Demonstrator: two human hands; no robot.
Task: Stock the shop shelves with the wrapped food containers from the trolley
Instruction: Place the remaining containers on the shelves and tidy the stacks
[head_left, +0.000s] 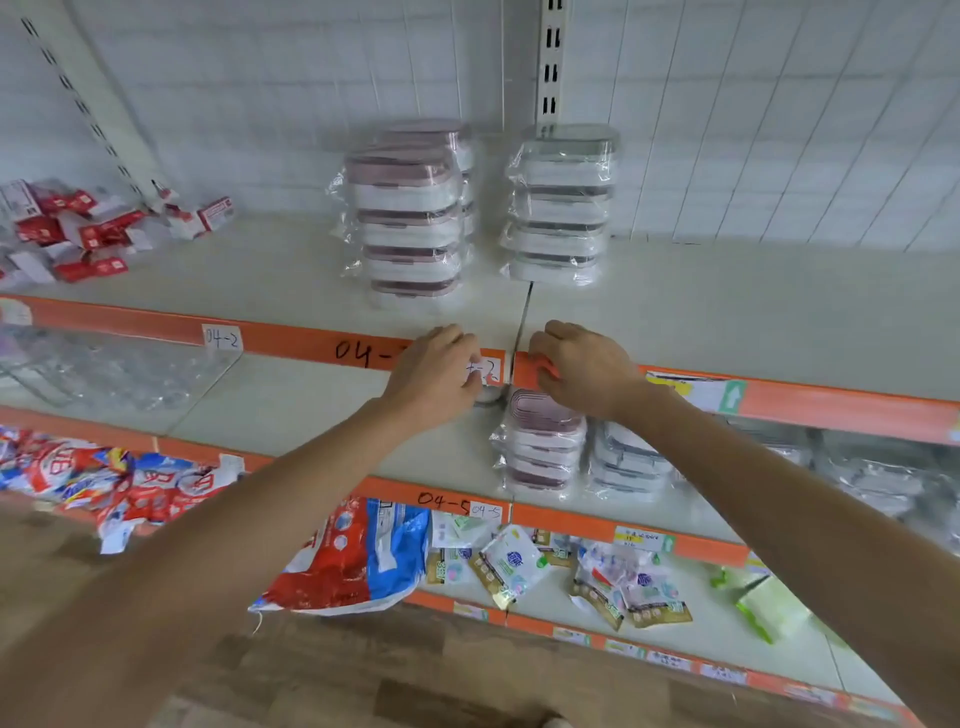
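Stacked on the top shelf (727, 312): pink-lidded wrapped containers (408, 218) beside grey-lidded ones (563, 208), white-bodied, in crinkled clear film. More of both on the middle shelf (322, 415). Left hand (434, 376) and right hand (582, 371) at the orange shelf edge (291, 340), fingers curled, grip unclear.

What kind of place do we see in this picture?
Most likely a shop aisle. Tiered white shelves carry orange edge strips with handwritten codes and price tags, wrapped food containers stand in stacks, and snack packets lie on the lower shelf. Both hands reach toward the middle shelf.
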